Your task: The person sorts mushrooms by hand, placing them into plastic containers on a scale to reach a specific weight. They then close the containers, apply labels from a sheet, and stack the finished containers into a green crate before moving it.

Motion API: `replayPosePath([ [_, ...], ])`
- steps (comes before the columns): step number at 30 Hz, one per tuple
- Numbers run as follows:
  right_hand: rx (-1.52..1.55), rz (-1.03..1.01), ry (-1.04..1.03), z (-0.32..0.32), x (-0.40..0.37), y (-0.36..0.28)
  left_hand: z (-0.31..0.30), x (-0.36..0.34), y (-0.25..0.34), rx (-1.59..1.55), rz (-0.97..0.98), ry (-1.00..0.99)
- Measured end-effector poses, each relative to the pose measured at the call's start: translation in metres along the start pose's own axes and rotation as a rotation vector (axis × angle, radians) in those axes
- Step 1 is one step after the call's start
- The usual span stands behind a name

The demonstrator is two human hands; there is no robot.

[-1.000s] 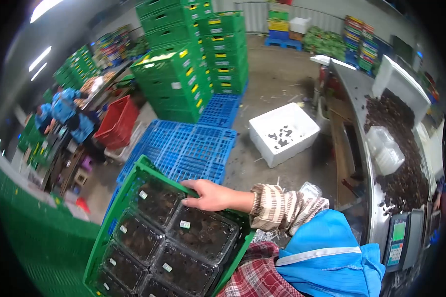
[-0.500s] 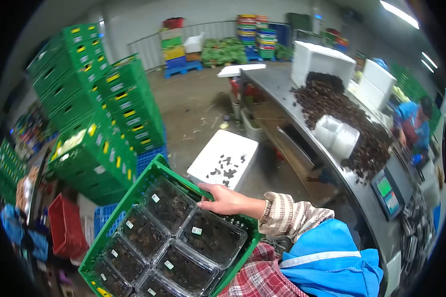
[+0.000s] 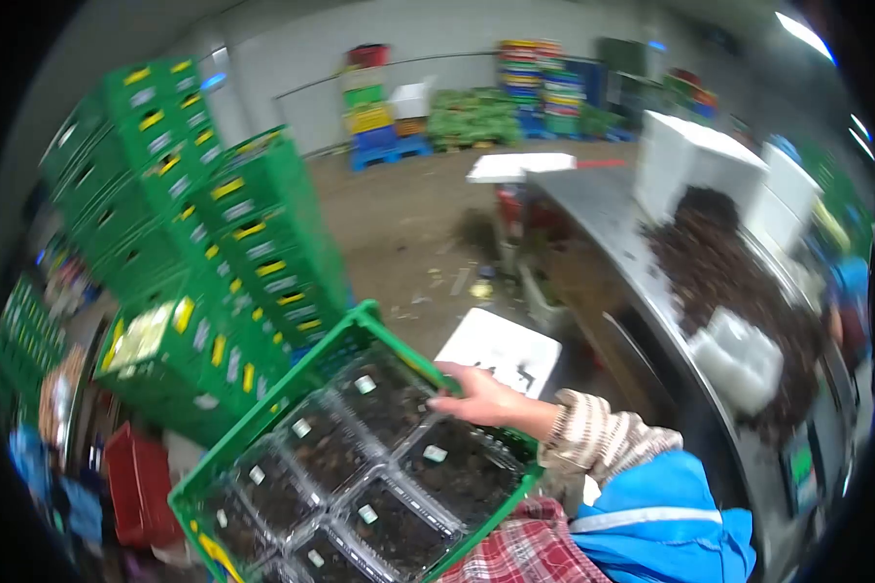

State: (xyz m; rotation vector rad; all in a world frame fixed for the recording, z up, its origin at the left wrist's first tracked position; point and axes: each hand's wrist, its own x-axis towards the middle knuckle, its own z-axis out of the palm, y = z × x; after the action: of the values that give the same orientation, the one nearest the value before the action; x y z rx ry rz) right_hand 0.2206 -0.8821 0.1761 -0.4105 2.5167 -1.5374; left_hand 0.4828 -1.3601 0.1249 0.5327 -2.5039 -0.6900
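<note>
A green crate (image 3: 262, 413) filled with clear lidded packs (image 3: 369, 505) of dark pieces, each bearing a small white label, is tilted in front of me. My right hand (image 3: 481, 396) grips the crate's far right rim, fingers over its inner edge. My left hand is not in view. Just beyond my right hand lies a white foam lid (image 3: 476, 340) with dark bits on it.
Tall stacks of green crates (image 3: 126, 214) stand at left, near a red crate (image 3: 136, 486). A metal table (image 3: 603, 228) at right holds a dark heap (image 3: 719, 262), foam boxes (image 3: 690, 160), clear trays (image 3: 739, 360) and a scale (image 3: 800, 471). Part of another person (image 3: 851, 301) shows behind it.
The view has swung left, so the table, foam lid and crate stacks sit further right in it. My right hand still holds the crate rim.
</note>
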Motion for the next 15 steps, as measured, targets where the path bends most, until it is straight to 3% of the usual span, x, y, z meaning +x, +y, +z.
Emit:
replayPosePath([
  [2, 0.041, -0.122, 0.052, -0.001, 0.034, 0.014, 0.006, 0.028, 0.064, -0.338, -0.488, 0.057],
  [5, 0.013, -0.117, 0.019, -0.005, 0.083, 0.022, 0.036, 0.047, -0.011, -0.436, -0.604, 0.084],
  [6, 0.019, -0.123, 0.017, -0.007, 0.089, 0.024, 0.035, 0.042, -0.004, -0.428, -0.61, 0.103],
  [8, 0.019, -0.184, -0.009, -0.011, 0.121, 0.025, 0.049, 0.037, 0.01, -0.201, -0.186, 0.112],
  [9, 0.014, -0.248, -0.015, -0.013, 0.134, 0.024, 0.054, 0.04, 0.025, -0.393, -0.321, 0.086],
  [10, 0.006, -0.262, -0.019, -0.011, 0.16, 0.018, 0.063, 0.059, 0.019, -0.402, -0.323, 0.1],
  [13, -0.01, -0.274, -0.089, -0.014, 0.207, 0.002, 0.089, 0.073, -0.015, 0.143, -0.108, 0.167],
  [14, -0.034, -0.31, -0.062, -0.013, 0.224, 0.003, 0.097, 0.087, -0.029, -0.113, -0.284, 0.193],
  [15, -0.042, -0.303, -0.063, -0.013, 0.24, 0.002, 0.103, 0.111, -0.004, -0.345, -0.5, 0.255],
])
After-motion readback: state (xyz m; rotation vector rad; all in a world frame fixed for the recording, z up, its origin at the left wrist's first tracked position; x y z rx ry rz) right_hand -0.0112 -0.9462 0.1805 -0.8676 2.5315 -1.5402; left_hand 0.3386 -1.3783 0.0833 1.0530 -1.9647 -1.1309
